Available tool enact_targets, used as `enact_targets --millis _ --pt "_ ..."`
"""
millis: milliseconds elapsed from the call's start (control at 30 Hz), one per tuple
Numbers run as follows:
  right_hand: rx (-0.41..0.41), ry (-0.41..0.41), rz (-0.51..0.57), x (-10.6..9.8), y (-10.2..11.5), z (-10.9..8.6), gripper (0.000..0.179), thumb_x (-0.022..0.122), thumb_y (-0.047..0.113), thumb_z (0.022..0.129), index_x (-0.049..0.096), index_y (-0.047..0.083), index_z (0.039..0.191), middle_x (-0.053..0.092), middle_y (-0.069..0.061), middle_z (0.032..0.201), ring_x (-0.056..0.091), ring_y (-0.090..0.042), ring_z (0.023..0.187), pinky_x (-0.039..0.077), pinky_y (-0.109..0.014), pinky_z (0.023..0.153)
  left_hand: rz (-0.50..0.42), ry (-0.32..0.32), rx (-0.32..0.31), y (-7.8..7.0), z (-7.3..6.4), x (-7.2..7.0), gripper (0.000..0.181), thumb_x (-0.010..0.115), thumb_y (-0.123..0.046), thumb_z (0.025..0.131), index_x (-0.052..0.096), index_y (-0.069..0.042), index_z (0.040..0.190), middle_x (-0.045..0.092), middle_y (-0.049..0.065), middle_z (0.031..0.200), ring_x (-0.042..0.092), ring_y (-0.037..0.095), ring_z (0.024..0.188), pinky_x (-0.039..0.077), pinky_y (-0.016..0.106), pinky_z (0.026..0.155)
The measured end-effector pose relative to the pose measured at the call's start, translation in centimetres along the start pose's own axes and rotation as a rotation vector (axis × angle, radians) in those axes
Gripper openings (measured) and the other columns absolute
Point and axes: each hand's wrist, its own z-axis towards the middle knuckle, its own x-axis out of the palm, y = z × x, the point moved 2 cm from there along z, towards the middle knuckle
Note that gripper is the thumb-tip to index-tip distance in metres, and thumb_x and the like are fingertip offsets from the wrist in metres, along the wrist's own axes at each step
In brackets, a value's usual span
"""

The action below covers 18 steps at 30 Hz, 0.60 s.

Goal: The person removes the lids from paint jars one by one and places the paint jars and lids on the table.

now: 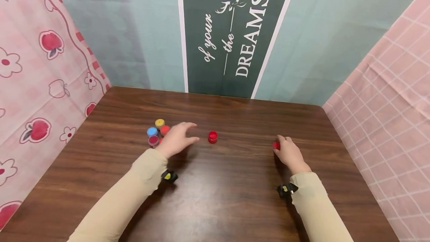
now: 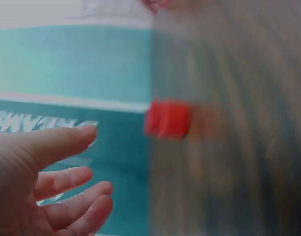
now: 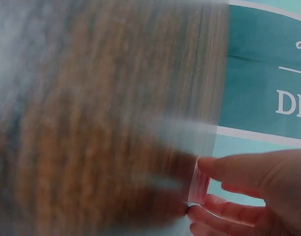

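Note:
A small red paint pot (image 1: 212, 137) stands in the middle of the table, and it appears as a blurred red block in the left wrist view. To its left my left hand (image 1: 176, 138) hovers, thumb and fingers spread apart with nothing between them; the left wrist view shows the same hand (image 2: 57, 184). Far to the right, my right hand (image 1: 290, 154) pinches a small red lid-like disc (image 1: 276, 145) between thumb and fingers. In the right wrist view the disc (image 3: 199, 186) looks thin, pinkish and partly see-through; the fingers hide part of it.
Several small pots, among them a yellow one (image 1: 159, 123), a blue one (image 1: 152, 132) and a dark red one (image 1: 153, 140), cluster beside the left hand, which partly covers them. Curtains border the brown wooden table (image 1: 215, 204) at the back and both sides.

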Motion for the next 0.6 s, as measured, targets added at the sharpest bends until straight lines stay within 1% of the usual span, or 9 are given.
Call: enact_targets --millis 33,100,167,233,300,400,500,600 --pt "0.01 0.011 0.018 0.0 0.0 -0.1 0.057 0.064 0.011 0.086 0.038 -0.012 0.132 0.042 -0.037 0.121 0.052 -0.047 0.102 0.043 -0.055 0.085 0.013 -0.027 -0.003 0.5 -0.5 -0.8 0.048 0.071 -0.025 0.082 0.057 -0.005 0.123 0.058 0.015 0.119 0.057 0.029 0.099 0.046 0.045 0.085" --pt "0.027 0.036 0.057 0.0 -0.1 -0.2 0.067 0.063 0.012 0.087 0.027 -0.011 0.138 0.032 -0.039 0.129 0.048 -0.051 0.107 0.04 -0.058 0.088 0.067 -0.07 -0.015 1.7 -1.3 -2.3 0.044 0.072 -0.023 0.082 0.06 -0.003 0.119 0.06 0.016 0.112 0.057 0.031 0.094 0.046 0.046 0.081" --pt "0.031 0.053 0.088 -0.1 0.0 -0.3 0.073 0.063 0.014 0.087 0.02 -0.01 0.141 0.024 -0.04 0.134 0.043 -0.053 0.112 0.038 -0.059 0.09 0.122 -0.072 -0.039 3.1 -2.1 -3.4 0.042 0.072 -0.022 0.081 0.061 -0.002 0.117 0.059 0.018 0.109 0.056 0.033 0.093 0.045 0.047 0.079" --pt "0.022 0.059 0.118 -0.2 0.3 -0.6 0.077 0.063 0.014 0.087 0.015 -0.01 0.142 0.017 -0.039 0.139 0.038 -0.055 0.116 0.036 -0.06 0.092 0.164 -0.049 -0.071 4.4 -2.9 -4.1 0.042 0.073 -0.021 0.08 0.061 -0.001 0.115 0.058 0.02 0.107 0.054 0.036 0.093 0.045 0.048 0.078" --pt "0.002 0.052 0.137 -0.3 0.6 -0.8 0.079 0.063 0.015 0.087 0.013 -0.01 0.143 0.014 -0.038 0.141 0.034 -0.055 0.119 0.034 -0.061 0.093 0.194 -0.024 -0.098 5.5 -3.6 -4.6 0.041 0.074 -0.02 0.078 0.062 0.0 0.112 0.058 0.021 0.105 0.053 0.037 0.093 0.044 0.05 0.077" --pt "-0.031 0.048 0.158 -0.6 1.4 -1.1 0.082 0.064 0.017 0.088 0.011 -0.008 0.145 0.012 -0.037 0.144 0.028 -0.054 0.123 0.032 -0.062 0.094 0.239 -0.018 -0.125 6.5 -4.3 -5.0 0.037 0.075 -0.019 0.076 0.063 0.0 0.104 0.057 0.019 0.095 0.054 0.035 0.085 0.045 0.049 0.07" --pt "-0.052 0.066 0.173 -0.8 2.3 -1.3 0.083 0.063 0.019 0.089 0.008 -0.004 0.146 0.012 -0.035 0.145 0.028 -0.052 0.125 0.033 -0.061 0.094 0.272 -0.016 -0.154 6.8 -4.6 -5.0 0.035 0.077 -0.019 0.073 0.062 -0.001 0.099 0.056 0.014 0.085 0.054 0.031 0.076 0.046 0.047 0.063" --pt "-0.071 0.081 0.187 -0.9 3.2 -1.6 0.083 0.062 0.02 0.09 0.007 -0.002 0.147 0.013 -0.033 0.145 0.028 -0.051 0.126 0.033 -0.061 0.094 0.291 -0.003 -0.188 6.8 -4.6 -4.9 0.035 0.077 -0.018 0.072 0.061 -0.001 0.099 0.054 0.013 0.083 0.054 0.029 0.072 0.045 0.045 0.059"
